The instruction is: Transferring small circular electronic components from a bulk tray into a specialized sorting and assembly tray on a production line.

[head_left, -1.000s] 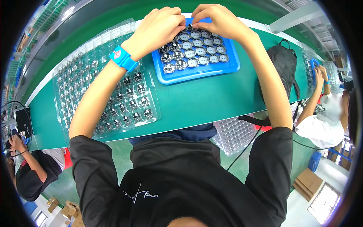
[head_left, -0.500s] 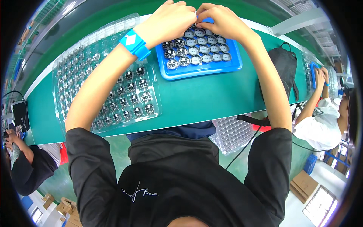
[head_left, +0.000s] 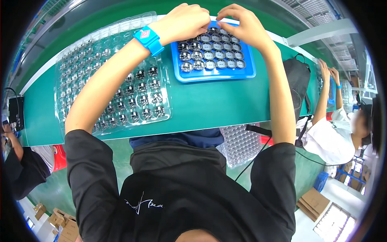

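A blue tray (head_left: 217,76) holds rows of round cups. The grey cups (head_left: 221,63) on its right side look bare inside, while the cups at its left (head_left: 186,66) contain small dark circuit boards. Over the tray's far left part is my left hand (head_left: 186,20), a blue band on its wrist, with fingers curled down and pressed together; what they hold, if anything, is hidden. My right hand (head_left: 244,25) hovers at the far edge, thumb and forefinger apart with nothing visible between them. Under my left forearm lies a clear plastic blister tray (head_left: 166,115) with many small circuit boards (head_left: 143,100).
A black mesh bag (head_left: 296,78) lies on the green table (head_left: 213,105) beside my right forearm. Below the table edge is another clear blister tray (head_left: 242,143). A co-worker (head_left: 334,137) works at the right, another person (head_left: 30,165) sits at the left. A dark device (head_left: 16,113) stands far left.
My hands, close together at the tray's far edge before, have separated; the right thumb and forefinger have spread apart. The view has shifted slightly. The co-worker's hands at the right have moved apart.
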`<action>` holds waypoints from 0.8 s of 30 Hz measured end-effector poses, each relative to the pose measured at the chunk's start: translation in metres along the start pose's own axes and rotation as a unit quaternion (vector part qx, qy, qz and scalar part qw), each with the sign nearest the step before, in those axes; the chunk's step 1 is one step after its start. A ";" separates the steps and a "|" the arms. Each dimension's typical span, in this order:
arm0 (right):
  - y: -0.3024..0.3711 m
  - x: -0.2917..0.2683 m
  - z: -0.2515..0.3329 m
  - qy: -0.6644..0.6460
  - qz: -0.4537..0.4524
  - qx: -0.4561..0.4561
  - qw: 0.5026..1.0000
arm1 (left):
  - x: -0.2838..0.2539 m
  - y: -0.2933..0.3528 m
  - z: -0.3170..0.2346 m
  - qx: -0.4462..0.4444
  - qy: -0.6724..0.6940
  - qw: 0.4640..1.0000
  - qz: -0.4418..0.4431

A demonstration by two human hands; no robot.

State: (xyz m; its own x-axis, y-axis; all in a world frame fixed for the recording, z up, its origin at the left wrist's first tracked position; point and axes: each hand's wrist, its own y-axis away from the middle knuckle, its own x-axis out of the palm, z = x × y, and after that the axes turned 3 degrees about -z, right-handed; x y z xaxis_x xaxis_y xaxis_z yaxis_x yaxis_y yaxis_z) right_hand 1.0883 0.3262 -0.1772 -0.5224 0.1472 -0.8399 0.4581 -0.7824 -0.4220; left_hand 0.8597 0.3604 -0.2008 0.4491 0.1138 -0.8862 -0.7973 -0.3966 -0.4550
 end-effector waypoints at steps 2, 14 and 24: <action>0.000 -0.001 0.006 -0.007 -0.021 -0.001 1.000 | 0.009 0.004 0.004 0.005 -0.014 1.000 -0.019; 0.020 0.030 0.000 0.110 -0.123 0.004 0.986 | -0.013 0.006 0.002 -0.009 0.064 0.995 -0.076; 0.025 0.031 0.041 -0.315 -0.072 0.188 0.928 | -0.049 0.016 -0.008 0.037 0.088 0.991 -0.091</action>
State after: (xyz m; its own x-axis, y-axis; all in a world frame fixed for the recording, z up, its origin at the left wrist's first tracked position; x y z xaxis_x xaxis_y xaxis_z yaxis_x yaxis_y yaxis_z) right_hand 1.0537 0.2865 -0.2000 -0.9293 -0.0240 -0.3687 0.1299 -0.9554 -0.2651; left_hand 0.8283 0.3411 -0.1637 0.6463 0.0139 -0.7629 -0.7210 -0.3163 -0.6165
